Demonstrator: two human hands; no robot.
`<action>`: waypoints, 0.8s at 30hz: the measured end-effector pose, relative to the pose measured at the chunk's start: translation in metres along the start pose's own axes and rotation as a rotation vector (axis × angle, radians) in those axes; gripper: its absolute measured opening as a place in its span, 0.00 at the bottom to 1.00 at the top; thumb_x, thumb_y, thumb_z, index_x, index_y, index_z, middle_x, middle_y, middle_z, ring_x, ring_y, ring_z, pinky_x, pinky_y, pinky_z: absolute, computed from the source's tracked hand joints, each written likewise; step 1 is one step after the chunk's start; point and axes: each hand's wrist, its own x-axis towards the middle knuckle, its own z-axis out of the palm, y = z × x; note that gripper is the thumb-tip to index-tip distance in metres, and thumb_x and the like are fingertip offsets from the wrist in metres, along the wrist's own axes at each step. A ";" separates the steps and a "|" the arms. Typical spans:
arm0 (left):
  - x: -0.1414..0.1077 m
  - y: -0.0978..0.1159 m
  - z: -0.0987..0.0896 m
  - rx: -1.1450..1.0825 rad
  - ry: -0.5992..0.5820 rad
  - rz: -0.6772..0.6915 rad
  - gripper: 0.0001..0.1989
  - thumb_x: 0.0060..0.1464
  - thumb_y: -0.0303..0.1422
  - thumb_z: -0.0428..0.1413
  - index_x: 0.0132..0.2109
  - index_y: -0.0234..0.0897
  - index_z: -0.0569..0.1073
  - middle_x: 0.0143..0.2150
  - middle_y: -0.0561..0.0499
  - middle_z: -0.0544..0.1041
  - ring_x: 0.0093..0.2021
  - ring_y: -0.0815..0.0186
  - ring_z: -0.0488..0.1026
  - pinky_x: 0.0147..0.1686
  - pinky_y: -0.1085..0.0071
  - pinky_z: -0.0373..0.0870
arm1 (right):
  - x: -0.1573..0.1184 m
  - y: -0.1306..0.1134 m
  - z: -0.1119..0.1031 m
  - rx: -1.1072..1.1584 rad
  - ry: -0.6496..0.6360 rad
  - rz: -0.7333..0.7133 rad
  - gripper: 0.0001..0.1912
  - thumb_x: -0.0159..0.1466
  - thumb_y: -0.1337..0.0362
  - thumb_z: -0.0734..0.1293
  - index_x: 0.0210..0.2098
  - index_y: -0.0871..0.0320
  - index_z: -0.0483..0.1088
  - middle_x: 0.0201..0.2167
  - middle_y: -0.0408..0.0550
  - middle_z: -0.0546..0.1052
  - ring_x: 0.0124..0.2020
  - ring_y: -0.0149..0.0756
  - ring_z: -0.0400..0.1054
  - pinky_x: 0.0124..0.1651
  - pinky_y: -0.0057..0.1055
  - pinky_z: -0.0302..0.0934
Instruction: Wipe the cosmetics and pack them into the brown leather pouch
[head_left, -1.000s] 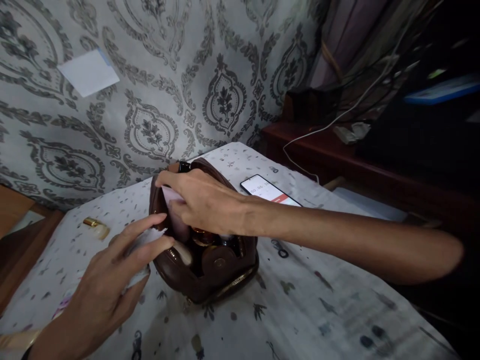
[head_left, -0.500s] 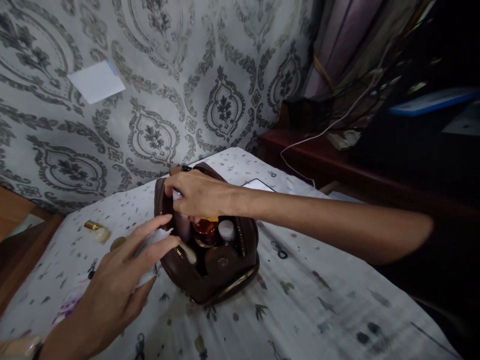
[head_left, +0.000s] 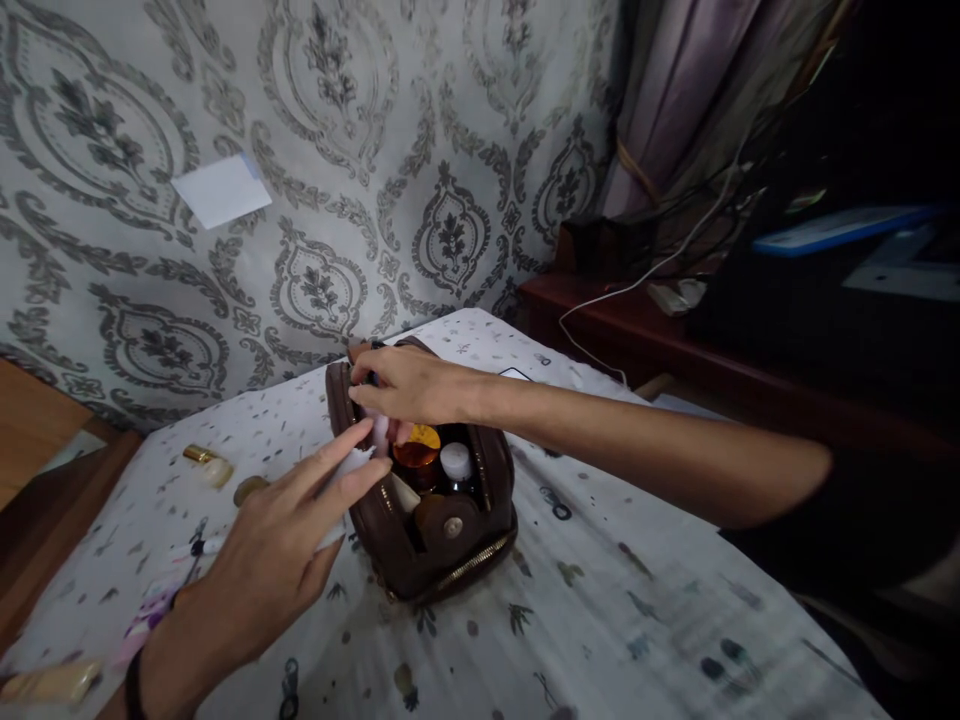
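Note:
A dark brown zippered bag (head_left: 469, 540) stands unzipped on the bed, with several items inside. My right hand (head_left: 412, 385) reaches over its far side, fingers curled around the upper part of a pale pink container (head_left: 379, 434), partly hidden. Beside it in the bag are an amber bottle (head_left: 416, 452) and a dark bottle with a white cap (head_left: 456, 463). At the bag's left rim, my left hand (head_left: 277, 535) pinches a crumpled white tissue (head_left: 355, 464) between thumb and fingers.
On the patterned sheet (head_left: 615, 600) to the left lie a gold-capped small bottle (head_left: 210, 467), a round brownish item (head_left: 249, 489), a purple-and-white packet (head_left: 154, 610) and a beige tube (head_left: 52, 683). A phone (head_left: 516, 374) lies behind my right forearm. A white cable (head_left: 637, 285) crosses the red-brown furniture.
The view has shifted slightly, so the bag and both hands appear a little farther right. My right hand has lifted slightly with the pale pink container; my left hand keeps the tissue.

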 end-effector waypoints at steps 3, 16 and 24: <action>-0.004 0.000 -0.001 -0.017 -0.010 -0.021 0.34 0.55 0.20 0.46 0.67 0.46 0.63 0.73 0.46 0.61 0.61 0.55 0.73 0.45 0.66 0.76 | -0.009 -0.001 -0.002 -0.051 0.054 -0.031 0.10 0.72 0.66 0.59 0.47 0.62 0.70 0.26 0.45 0.78 0.21 0.33 0.73 0.25 0.26 0.65; -0.008 0.010 -0.003 -0.127 0.030 -0.104 0.34 0.56 0.20 0.45 0.68 0.44 0.63 0.75 0.47 0.58 0.68 0.57 0.66 0.55 0.66 0.75 | -0.054 0.010 -0.001 -0.341 0.312 -0.179 0.12 0.67 0.70 0.64 0.48 0.60 0.74 0.28 0.43 0.77 0.28 0.31 0.67 0.33 0.27 0.52; -0.012 0.012 0.001 -0.143 0.056 -0.126 0.36 0.54 0.18 0.45 0.68 0.45 0.62 0.75 0.45 0.57 0.68 0.56 0.66 0.58 0.63 0.73 | -0.019 0.006 0.008 -0.456 0.262 -0.174 0.13 0.64 0.70 0.64 0.47 0.59 0.76 0.31 0.48 0.80 0.36 0.38 0.73 0.37 0.30 0.55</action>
